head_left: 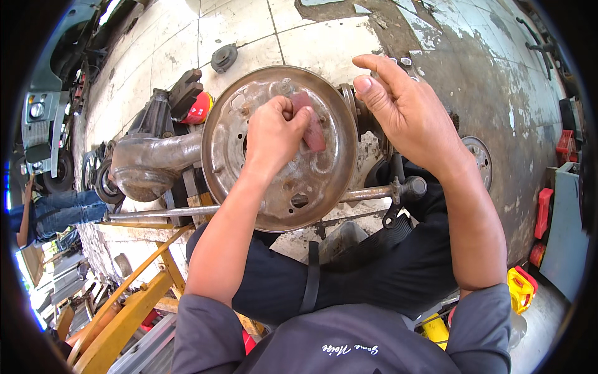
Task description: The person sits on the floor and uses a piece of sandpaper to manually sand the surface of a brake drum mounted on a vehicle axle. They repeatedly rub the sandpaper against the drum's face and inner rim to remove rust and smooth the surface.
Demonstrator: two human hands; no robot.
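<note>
"What is the left hand (277,134) doing?"

"It holds a dark red pad (314,136) that looks like sandpaper. The thumb and bent fingers (282,106) pinch it by its left edge."

"Where is the pad?"

"It is over the top right part of the big round brake plate (233,181). I can't tell how hard it pushes, or if all of it touches the metal."

"And the right hand (408,115)?"

"That one is up in the air, past the right edge of the plate. Its fingers are apart and they hold nothing."

"What does the plate look like?"

"It is brown and shiny, with a raised rim and some holes. It is in front of the person's knees."

"What is around it?"

"A fat metal axle housing (156,156) sticks out on the left. A long metal rod (165,212) goes behind the plate and shows on both sides. A red can (199,109) is just beside the plate's left edge. A dark metal part (224,57) lies on the tile floor (240,25) past the plate."
</note>
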